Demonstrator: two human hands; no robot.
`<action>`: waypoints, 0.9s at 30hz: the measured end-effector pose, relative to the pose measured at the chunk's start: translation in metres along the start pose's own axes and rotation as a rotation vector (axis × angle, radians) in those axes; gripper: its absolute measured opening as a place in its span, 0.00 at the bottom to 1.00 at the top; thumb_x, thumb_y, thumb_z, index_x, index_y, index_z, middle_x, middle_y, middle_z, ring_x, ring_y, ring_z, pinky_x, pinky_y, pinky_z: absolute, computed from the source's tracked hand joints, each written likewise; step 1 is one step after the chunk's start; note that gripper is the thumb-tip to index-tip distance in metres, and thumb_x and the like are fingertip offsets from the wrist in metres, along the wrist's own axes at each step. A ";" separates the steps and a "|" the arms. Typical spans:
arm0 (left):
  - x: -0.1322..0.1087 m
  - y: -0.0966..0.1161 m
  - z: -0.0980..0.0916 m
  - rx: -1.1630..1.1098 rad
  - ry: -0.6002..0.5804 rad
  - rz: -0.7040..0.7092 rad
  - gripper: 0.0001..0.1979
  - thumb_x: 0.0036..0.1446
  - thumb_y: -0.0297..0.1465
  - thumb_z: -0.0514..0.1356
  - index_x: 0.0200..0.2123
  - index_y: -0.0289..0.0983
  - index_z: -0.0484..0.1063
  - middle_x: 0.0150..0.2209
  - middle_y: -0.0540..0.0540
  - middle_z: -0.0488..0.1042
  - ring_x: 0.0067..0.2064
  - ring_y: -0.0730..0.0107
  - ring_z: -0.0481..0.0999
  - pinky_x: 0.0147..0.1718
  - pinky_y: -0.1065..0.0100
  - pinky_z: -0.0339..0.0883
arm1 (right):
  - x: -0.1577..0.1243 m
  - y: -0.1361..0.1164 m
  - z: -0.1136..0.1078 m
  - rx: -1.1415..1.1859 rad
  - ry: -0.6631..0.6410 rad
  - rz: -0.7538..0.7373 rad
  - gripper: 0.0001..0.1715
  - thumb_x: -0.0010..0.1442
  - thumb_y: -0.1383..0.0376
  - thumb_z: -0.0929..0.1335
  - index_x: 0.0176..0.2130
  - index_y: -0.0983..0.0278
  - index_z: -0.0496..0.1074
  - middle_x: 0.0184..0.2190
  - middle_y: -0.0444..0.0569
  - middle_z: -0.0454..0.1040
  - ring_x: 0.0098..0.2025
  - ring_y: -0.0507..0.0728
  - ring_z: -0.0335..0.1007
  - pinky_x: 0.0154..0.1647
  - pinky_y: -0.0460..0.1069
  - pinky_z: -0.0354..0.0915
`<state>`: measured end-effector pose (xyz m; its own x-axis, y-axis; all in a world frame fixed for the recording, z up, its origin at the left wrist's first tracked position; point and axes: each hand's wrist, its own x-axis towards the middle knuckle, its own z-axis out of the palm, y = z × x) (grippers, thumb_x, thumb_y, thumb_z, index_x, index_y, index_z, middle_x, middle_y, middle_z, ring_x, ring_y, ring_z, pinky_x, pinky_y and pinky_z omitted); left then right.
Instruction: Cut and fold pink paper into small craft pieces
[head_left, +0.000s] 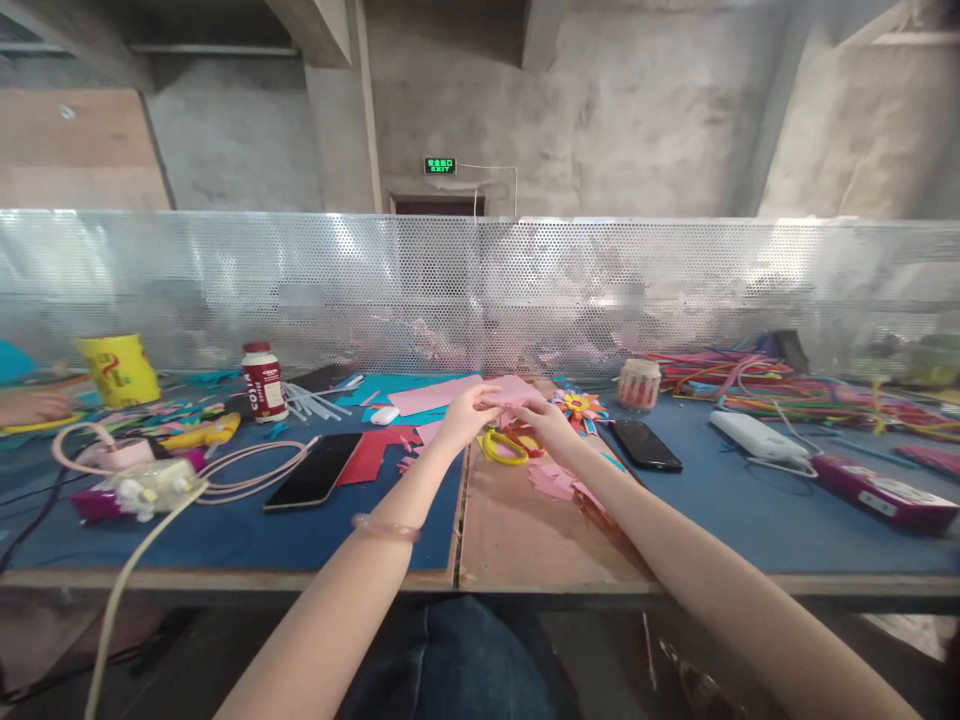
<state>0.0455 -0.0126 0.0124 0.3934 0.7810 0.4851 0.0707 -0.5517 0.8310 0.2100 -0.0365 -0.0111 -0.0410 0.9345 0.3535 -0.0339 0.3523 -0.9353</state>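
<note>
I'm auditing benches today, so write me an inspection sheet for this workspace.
Surface: blue tabletop, brown panel in the middle.
Job's things: pink paper at centre; pink scraps nearer the front edge.
Clutter: left phone, right phone, capped bottle, yellow container, jar.
Hands: left hand and right hand both hold the pink paper; finer grip too small to tell.
Cables: pale cable hangs over the front edge at left.
Surroundings: perforated metal screen, lit exit sign, another person's hand at far left.
</note>
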 end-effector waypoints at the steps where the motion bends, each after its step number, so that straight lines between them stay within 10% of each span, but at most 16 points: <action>1: 0.000 0.000 0.000 -0.008 0.004 -0.002 0.18 0.48 0.27 0.61 0.45 0.35 0.68 0.36 0.43 0.76 0.33 0.69 0.75 0.30 0.71 0.69 | 0.000 -0.001 -0.001 0.006 0.007 -0.004 0.21 0.43 0.52 0.72 0.29 0.65 0.71 0.26 0.45 0.72 0.27 0.52 0.70 0.31 0.47 0.66; 27: -0.006 0.014 0.004 0.011 0.036 -0.082 0.13 0.47 0.28 0.62 0.38 0.33 0.71 0.33 0.43 0.75 0.33 0.70 0.74 0.34 0.68 0.68 | 0.000 -0.006 0.000 0.047 0.054 0.016 0.20 0.37 0.55 0.75 0.25 0.66 0.71 0.23 0.44 0.72 0.27 0.52 0.72 0.30 0.46 0.67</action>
<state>0.0480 -0.0263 0.0200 0.3527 0.8335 0.4252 0.1113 -0.4886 0.8654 0.2106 -0.0386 -0.0057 0.0121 0.9419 0.3357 -0.0807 0.3355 -0.9386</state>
